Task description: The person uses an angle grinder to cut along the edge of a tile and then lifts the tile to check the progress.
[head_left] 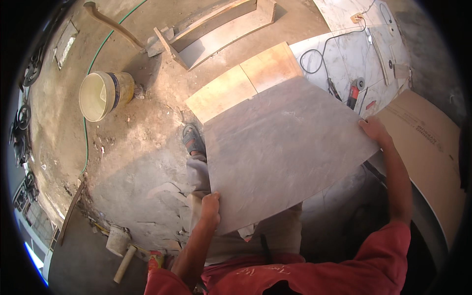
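Observation:
I hold a large square grey tile (285, 147) flat in front of my body, above the floor. My left hand (211, 206) grips its near left edge, thumb on top. My right hand (374, 130) grips its far right corner. The tile hides most of my legs; one sandalled foot (193, 139) shows past its left edge on the cement floor.
A yellow-white bucket (104, 94) stands at the upper left beside a green hose (93, 64). A wooden trough (216, 32) lies at the top. Marble floor tiles (344, 54) carry an angle grinder (355, 91) and cable. A brown cardboard sheet (432, 147) lies right.

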A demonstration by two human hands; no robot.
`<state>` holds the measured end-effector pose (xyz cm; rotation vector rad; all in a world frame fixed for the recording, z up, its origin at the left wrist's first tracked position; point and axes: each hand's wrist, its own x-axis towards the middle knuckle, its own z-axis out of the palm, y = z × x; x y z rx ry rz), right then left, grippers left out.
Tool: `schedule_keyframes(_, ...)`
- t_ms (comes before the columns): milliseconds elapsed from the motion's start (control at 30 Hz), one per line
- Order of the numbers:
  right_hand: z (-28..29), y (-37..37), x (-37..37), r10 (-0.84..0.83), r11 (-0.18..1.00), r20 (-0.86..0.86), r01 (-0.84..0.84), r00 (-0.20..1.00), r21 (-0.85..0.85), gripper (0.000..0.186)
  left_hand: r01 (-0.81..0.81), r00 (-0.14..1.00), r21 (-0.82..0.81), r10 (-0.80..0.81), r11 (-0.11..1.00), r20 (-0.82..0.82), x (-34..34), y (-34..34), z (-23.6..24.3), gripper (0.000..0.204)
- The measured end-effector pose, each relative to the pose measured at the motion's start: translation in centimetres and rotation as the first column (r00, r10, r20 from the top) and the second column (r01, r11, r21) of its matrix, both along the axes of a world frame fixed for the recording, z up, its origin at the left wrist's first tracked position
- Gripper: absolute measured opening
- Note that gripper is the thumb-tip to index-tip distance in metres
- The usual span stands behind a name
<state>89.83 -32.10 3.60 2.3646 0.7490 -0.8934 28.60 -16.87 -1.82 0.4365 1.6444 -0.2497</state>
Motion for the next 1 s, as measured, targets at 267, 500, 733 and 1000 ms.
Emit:
schedule_keyframes(267,4.9,6.9,4.4,-0.219,0.940,-0.413,0.304,0.884,0.153,0.035,0.170,0.952,0.068,-0.182,0.983,0.247,2.5,8.7,4.0,0.054)
schedule_keyframes(500,6.7,9.3,4.9,-0.452,0.456,-0.697,0.816,0.557,0.356,0.049,0.675,0.537,0.344,-0.754,0.653,0.378,13.4,16.4,11.1,0.078)
schedule_keyframes(733,-0.1,9.7,0.4,-0.193,-0.316,-0.931,0.879,0.309,0.357,0.079,0.596,-0.020,0.800,-0.997,-0.072,-0.075,31.9,17.6,12.6,0.052)
schedule_keyframes(1000,-11.0,13.7,-41.1,-0.147,-0.425,-0.566,0.569,-0.811,-0.704,0.081,0.605,-0.130,0.718,-0.932,-0.344,-0.338,42.1,17.5,11.7,0.038)
